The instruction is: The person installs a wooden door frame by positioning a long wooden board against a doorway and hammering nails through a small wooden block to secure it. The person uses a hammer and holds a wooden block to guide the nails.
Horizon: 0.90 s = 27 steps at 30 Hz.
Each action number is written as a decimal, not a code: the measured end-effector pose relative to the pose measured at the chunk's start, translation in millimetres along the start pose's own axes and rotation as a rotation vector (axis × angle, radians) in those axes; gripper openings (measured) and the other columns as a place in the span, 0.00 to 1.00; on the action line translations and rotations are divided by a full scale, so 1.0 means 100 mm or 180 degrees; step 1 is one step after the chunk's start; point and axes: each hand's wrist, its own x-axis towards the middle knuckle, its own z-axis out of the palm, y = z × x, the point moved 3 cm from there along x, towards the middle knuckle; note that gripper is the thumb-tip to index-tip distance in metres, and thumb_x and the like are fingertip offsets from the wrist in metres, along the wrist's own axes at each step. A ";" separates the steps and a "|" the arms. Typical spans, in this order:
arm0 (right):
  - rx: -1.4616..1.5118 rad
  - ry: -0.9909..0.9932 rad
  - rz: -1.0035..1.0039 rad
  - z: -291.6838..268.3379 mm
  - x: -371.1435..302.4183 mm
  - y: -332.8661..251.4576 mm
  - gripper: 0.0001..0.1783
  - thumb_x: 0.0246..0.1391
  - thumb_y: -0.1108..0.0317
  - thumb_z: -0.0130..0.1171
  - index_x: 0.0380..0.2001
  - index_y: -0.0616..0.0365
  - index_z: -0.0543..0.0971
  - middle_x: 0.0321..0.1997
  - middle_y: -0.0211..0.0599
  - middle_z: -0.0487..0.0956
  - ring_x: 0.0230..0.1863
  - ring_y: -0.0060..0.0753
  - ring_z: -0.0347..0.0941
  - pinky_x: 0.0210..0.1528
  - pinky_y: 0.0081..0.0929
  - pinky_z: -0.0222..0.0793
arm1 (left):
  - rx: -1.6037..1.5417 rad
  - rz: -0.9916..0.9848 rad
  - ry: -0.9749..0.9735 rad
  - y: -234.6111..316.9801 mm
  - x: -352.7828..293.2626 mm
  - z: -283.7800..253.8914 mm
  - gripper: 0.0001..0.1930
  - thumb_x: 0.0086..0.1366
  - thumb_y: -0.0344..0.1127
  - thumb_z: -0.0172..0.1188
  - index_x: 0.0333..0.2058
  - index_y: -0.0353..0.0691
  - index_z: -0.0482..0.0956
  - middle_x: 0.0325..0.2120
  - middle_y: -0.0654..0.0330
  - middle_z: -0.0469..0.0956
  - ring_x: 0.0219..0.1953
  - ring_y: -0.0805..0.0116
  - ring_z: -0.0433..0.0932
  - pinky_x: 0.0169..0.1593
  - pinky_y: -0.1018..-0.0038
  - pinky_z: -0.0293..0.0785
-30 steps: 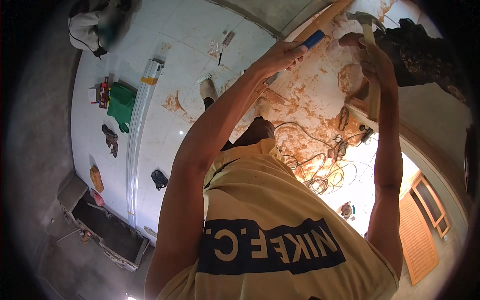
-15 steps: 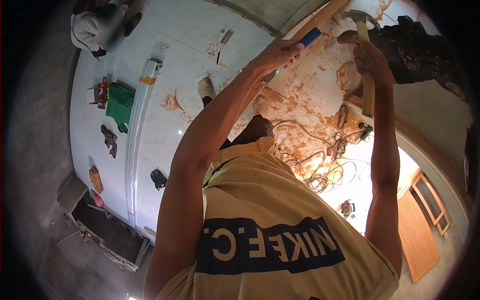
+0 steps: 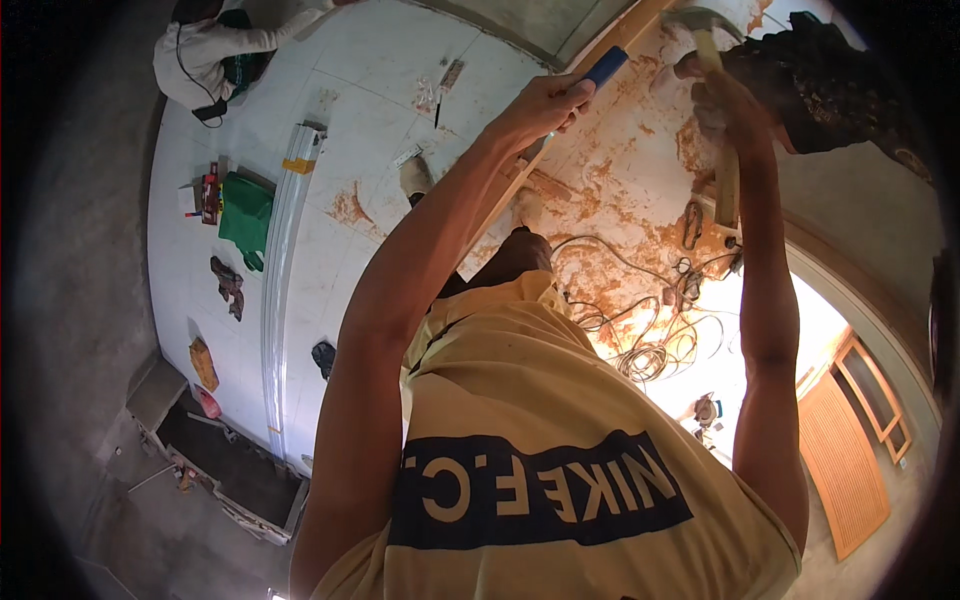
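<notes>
My left hand (image 3: 545,108) is closed round a chisel, whose blue handle (image 3: 606,68) sticks out past the thumb. Below the fist the blade is mostly hidden, close to a long wooden board (image 3: 640,22). My right hand (image 3: 728,105), smeared by motion, grips a hammer by its light wooden handle (image 3: 727,195). The hammer's metal head (image 3: 700,18) is up beyond the hand, to the right of the chisel handle and apart from it.
A person in dark patterned clothing (image 3: 830,95) is close by my right hand. Another person in a pale top (image 3: 195,65) crouches far left. Tangled cables (image 3: 650,355) lie by my feet. Long wrapped strips (image 3: 280,270) and a green bag (image 3: 245,215) are on the left floor.
The hammer and my right hand have shifted slightly up and left. My left hand with the chisel has moved a little left. The pale-topped person has stretched out an arm.
</notes>
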 end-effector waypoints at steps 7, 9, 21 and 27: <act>-0.0446 0.0802 -0.0213 0.08 -0.04 0.07 0.18 0.65 0.55 0.51 0.49 0.55 0.77 0.24 0.18 0.67 0.17 0.10 0.58 0.16 0.14 0.53 | 0.0012 -0.0047 0.0017 0.01 -0.08 0.03 0.22 0.72 0.56 0.50 0.33 0.41 0.77 0.23 0.70 0.68 0.23 0.80 0.62 0.31 0.75 0.64; -0.0685 0.1099 -0.0484 0.14 -0.05 0.00 0.18 0.65 0.55 0.51 0.49 0.54 0.77 0.24 0.18 0.67 0.17 0.11 0.58 0.16 0.14 0.54 | 0.0130 -0.0047 0.0047 0.01 -0.08 0.01 0.22 0.72 0.56 0.50 0.34 0.41 0.77 0.23 0.70 0.68 0.23 0.80 0.62 0.31 0.76 0.64; -0.0291 0.0334 0.0029 0.29 -0.10 -0.06 0.20 0.65 0.54 0.50 0.54 0.53 0.74 0.22 0.19 0.63 0.16 0.11 0.56 0.13 0.16 0.50 | -0.0035 -0.0087 0.0071 -0.01 -0.14 -0.05 0.20 0.72 0.55 0.51 0.36 0.44 0.78 0.25 0.72 0.70 0.23 0.82 0.61 0.30 0.80 0.64; -0.0593 0.0117 0.0090 0.20 -0.02 0.05 0.19 0.68 0.55 0.47 0.52 0.56 0.76 0.26 0.21 0.69 0.18 0.12 0.61 0.16 0.16 0.58 | 0.0060 0.0018 0.0032 -0.01 -0.20 -0.05 0.20 0.71 0.56 0.50 0.35 0.45 0.77 0.26 0.73 0.69 0.24 0.82 0.61 0.32 0.81 0.64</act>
